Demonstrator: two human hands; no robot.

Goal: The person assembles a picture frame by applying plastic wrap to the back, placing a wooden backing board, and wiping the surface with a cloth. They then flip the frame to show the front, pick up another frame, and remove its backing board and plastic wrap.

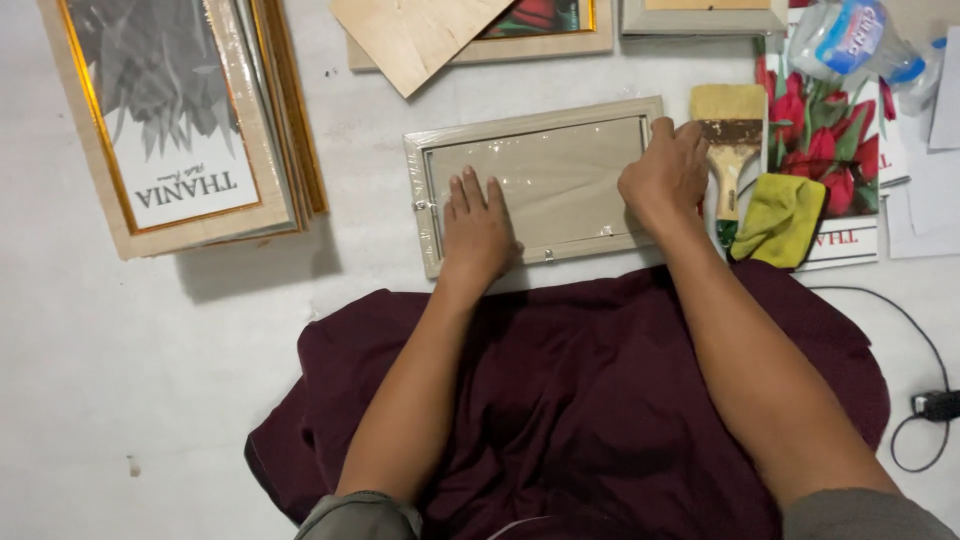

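While the left hand (478, 228) lies flat on the frame (540, 180), the right hand's (665, 175) grip holds its edge.

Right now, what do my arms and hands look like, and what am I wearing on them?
Both arms are bare from the hands up to short grey-green sleeves near the shoulders. The left hand and right hand wear no gloves, and no rings, watch or bracelets show.

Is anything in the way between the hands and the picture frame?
Nothing visible is. The left hand lies flat on the glass of the picture frame, and the right hand rests on the frame's right edge. The paintbrush and yellow cloth lie off to the right, beside the frame.
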